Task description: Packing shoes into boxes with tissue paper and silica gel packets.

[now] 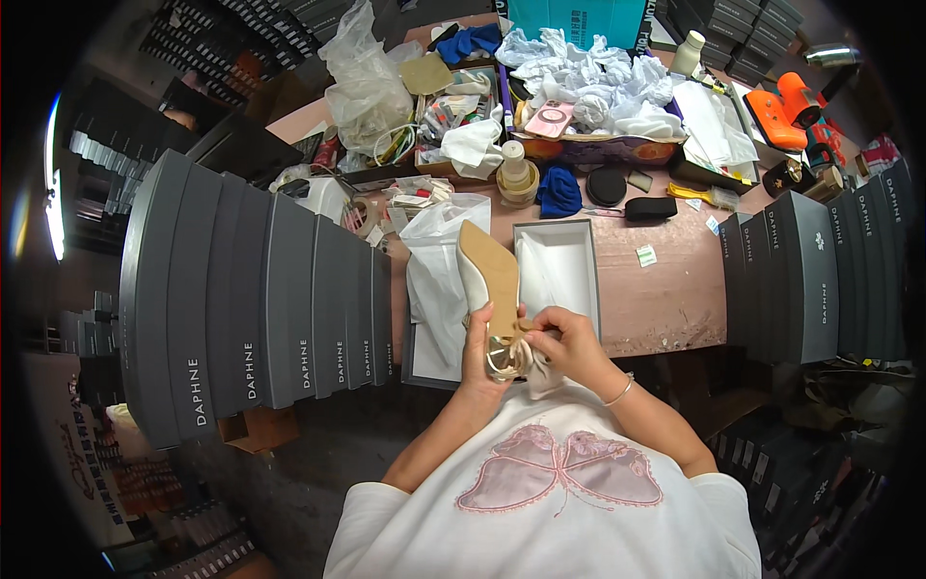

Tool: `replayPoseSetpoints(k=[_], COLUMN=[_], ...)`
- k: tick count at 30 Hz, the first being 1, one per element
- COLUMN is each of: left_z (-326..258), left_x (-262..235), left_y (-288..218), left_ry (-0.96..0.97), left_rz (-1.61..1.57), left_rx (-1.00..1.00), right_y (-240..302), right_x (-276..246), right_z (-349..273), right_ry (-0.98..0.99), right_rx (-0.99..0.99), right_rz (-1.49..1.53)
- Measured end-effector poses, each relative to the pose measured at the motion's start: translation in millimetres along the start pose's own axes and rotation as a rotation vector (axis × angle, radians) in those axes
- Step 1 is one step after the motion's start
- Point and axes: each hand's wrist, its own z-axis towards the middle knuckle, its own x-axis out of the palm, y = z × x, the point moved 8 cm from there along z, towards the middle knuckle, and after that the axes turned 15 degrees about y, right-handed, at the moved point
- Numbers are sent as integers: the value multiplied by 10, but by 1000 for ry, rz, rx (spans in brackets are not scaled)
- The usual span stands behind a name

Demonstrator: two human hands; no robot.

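A white pointed shoe (472,281) is held tilted above the table, its tan sole facing me and its gold-toned heel end nearest my body. My left hand (477,352) is closed around the shoe's left side near the heel. The fingertips of my right hand (571,345) are pinched together at the right side of the heel end; what lies between them is too small to make out. Soft cream fabric (544,376) hangs just below those fingers. Behind the shoe, an open grey shoebox (595,280) has white tissue (555,265) inside.
Stacked grey shoeboxes (224,299) wall the left side; more shoeboxes (808,275) stand at right. White wrapping paper (439,270) lies left of the shoe. Beyond are a bottle (518,174), blue cloth (559,191), yellow-handled brush (702,195) and a tray of crumpled paper (598,82).
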Motion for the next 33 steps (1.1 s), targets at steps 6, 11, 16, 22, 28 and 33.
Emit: replayPoseSetpoints(k=[6, 11, 16, 22, 28, 33], left_z=[138, 105, 56, 55, 60, 34], left_x=[52, 68, -17, -107, -262, -280], left_y=[-62, 27, 21, -70, -66, 78], left_ry=[99, 100, -66, 14, -68, 27], left_rz=[-179, -108, -8, -271, -313, -258], left_rx=[-30, -82, -29, 28, 53, -113], right_y=[-16, 622, 629, -45, 114, 641], right_x=[-67, 128, 162, -92, -65, 133], right_z=[-211, -146, -98, -184, -162, -105], right_ry=[54, 153, 109, 159, 90, 103], right_rx=[48, -144, -177, 127, 42, -310], right_rz=[218, -20, -228, -111, 143, -122])
